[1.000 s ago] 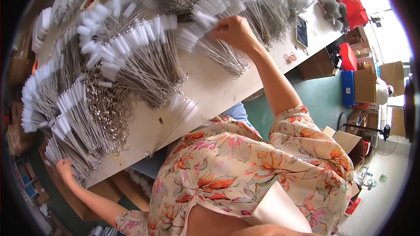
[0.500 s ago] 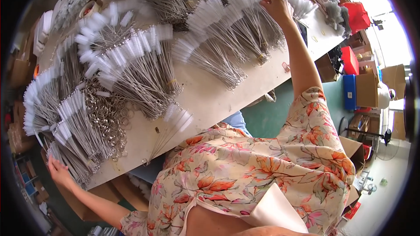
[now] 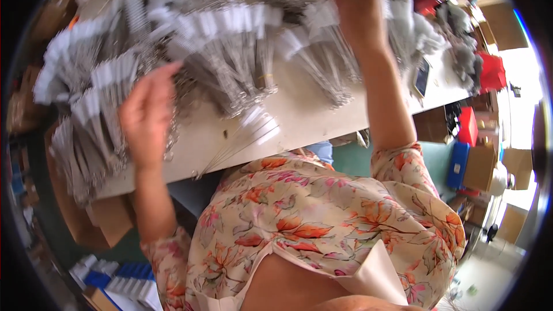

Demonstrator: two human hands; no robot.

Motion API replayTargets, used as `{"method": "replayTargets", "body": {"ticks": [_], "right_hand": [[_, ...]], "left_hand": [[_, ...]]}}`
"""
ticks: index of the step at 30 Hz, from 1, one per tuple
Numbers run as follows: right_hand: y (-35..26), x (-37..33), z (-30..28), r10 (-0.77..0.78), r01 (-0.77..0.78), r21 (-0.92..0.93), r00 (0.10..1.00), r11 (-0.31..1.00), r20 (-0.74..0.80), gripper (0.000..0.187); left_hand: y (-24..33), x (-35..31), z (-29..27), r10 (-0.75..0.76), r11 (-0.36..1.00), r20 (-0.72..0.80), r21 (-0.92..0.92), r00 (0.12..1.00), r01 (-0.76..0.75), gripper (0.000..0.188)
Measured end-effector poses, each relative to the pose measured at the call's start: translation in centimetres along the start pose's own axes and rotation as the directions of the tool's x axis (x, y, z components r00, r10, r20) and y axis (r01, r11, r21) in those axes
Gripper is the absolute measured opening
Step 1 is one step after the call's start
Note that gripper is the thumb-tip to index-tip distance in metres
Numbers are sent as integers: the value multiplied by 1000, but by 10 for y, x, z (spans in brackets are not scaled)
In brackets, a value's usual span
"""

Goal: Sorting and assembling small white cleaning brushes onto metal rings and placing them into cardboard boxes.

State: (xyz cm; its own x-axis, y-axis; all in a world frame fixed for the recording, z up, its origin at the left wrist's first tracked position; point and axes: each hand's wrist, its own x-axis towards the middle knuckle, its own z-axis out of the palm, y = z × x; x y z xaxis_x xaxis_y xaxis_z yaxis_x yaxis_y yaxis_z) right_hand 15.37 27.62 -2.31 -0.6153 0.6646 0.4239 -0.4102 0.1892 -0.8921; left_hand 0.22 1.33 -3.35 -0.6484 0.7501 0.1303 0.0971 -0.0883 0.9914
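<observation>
Bundles of thin wire brushes with white bristle heads and looped wire ends cover the table (image 3: 322,129). My left hand (image 3: 148,115), blurred by motion, is over the left-hand brush bundles (image 3: 109,75). Its fingers look stretched out, and nothing shows in them. Far off to the right, my right hand (image 3: 348,0) reaches over another brush bundle (image 3: 322,17). That hand is smeared, so its grip cannot be made out. Between my arms stands a large brush bundle (image 3: 230,46). A few loose brushes (image 3: 253,129) lie near the front edge.
Grey fluffy bundles (image 3: 461,52) and a dark phone-like slab (image 3: 422,78) lie at the table's right end. Beyond it are a red bag (image 3: 491,72), a blue bin (image 3: 458,167) and cardboard boxes (image 3: 481,168). An open carton (image 3: 112,219) stands below the left edge.
My left hand has left the brushes at the table's left corner and moved up and right. My right hand has shifted farther away and slightly left. The view has turned a little.
</observation>
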Motion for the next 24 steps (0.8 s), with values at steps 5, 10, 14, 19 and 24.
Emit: {"method": "replayTargets", "body": {"ticks": [5,10,14,19,24], "right_hand": [[-4,-60,124,233,-245,10,932,969,277,19],[8,-64,108,8,21,-170,986,985,169,27],[30,-83,110,502,-592,439,806,676,315,29],[25,-76,110,586,-537,801,749,265,309,21],[-2,-84,112,564,-627,-39,671,778,481,18]], "left_hand": [[-18,12,51,383,909,31,166,923,-383,17],[-24,15,17,774,616,-163,418,612,-668,7],[-31,-18,31,434,875,71,205,898,-439,21],[-38,-15,15,749,416,288,497,597,-762,40],[13,9,-24,638,770,46,1,769,-638,81]]}}
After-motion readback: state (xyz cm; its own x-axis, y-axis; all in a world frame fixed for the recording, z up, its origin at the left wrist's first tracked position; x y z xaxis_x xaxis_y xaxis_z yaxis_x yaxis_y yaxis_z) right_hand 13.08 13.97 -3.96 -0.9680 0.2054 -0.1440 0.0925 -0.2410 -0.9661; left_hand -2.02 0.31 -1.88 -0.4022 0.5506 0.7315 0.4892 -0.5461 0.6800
